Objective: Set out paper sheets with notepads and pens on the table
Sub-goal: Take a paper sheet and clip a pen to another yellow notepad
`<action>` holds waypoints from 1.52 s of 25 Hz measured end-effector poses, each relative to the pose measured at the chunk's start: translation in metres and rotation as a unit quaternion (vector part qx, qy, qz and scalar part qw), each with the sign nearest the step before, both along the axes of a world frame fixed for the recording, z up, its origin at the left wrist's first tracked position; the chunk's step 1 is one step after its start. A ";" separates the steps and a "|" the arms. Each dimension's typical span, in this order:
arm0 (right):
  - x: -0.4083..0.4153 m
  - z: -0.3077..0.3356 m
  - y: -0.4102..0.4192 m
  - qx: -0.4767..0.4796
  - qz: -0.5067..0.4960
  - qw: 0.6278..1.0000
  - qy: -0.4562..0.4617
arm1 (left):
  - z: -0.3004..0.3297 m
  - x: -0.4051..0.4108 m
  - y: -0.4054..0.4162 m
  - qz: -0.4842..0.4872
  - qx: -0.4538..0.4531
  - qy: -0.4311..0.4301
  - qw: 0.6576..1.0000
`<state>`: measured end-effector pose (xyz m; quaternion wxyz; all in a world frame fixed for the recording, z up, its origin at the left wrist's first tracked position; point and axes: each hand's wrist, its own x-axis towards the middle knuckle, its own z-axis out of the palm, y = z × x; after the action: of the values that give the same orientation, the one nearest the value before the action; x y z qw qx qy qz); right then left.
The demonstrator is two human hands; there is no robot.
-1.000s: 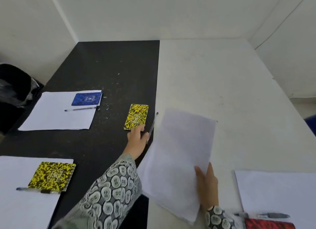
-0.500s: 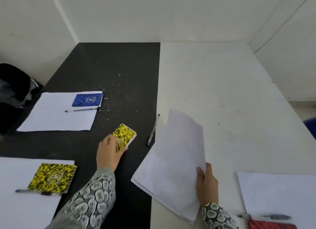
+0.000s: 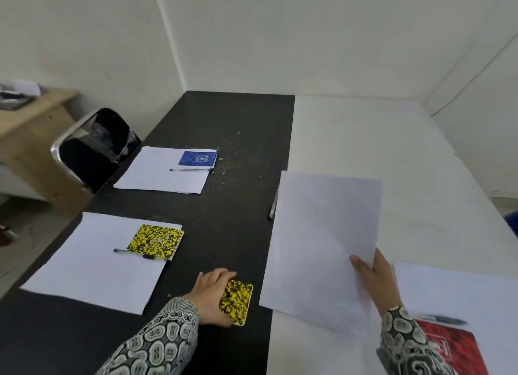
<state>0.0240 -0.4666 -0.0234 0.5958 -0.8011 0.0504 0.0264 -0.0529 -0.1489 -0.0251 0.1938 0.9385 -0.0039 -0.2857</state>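
My left hand (image 3: 211, 296) grips a small yellow-and-black notepad (image 3: 236, 300) near the front of the black table (image 3: 238, 128). My right hand (image 3: 371, 276) holds a stack of white paper sheets (image 3: 322, 240) by its near right edge, over the seam with the white table (image 3: 364, 136). A loose pen (image 3: 272, 209) lies on the black table, partly hidden behind the sheets. Two places are laid on the left: a sheet (image 3: 157, 175) with a blue notepad (image 3: 198, 159) and pen (image 3: 189, 169), and a sheet (image 3: 89, 265) with a yellow notepad (image 3: 155, 241) and pen (image 3: 131, 252).
At the front right lies another sheet (image 3: 462, 290) with a red notepad (image 3: 454, 349) and a pen (image 3: 445, 319). A black chair (image 3: 92, 147) stands left of the black table, next to a wooden desk (image 3: 30, 114). Walls close in behind and to the right.
My left hand has dragged the small yellow notepad from mid-table back toward me. The paper stack in my right hand has swung flatter, covering part of the loose pen. My head has turned left.
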 end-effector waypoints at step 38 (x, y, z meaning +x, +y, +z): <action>-0.060 0.017 -0.030 -0.259 0.086 0.950 0.154 | 0.018 -0.026 0.034 0.412 -0.367 -0.115 0.826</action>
<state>-0.0358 -0.4964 -0.0065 0.3486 -0.9153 0.0775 0.1861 -0.0794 -0.1151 -0.0068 0.6217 0.7388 0.2560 -0.0465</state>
